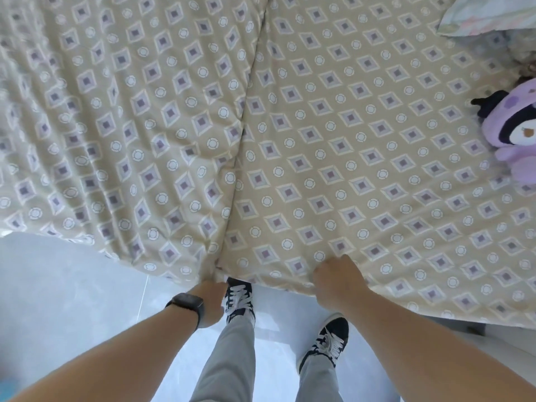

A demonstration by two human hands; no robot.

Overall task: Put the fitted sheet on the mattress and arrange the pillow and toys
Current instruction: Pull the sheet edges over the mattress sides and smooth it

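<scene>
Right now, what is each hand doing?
Left hand: fingers hidden under the sheet edge, cannot be told.
Right hand: closed, gripping the sheet.

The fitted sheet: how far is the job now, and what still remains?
The fitted sheet already lies smooth over the right part of the bed. In hand: the right hand grips its near edge, and the left hand reaches under the bunched fold on the left, its fingers hidden. Left: spreading that fold, then arranging the pillow and purple toy at the far right.
</scene>
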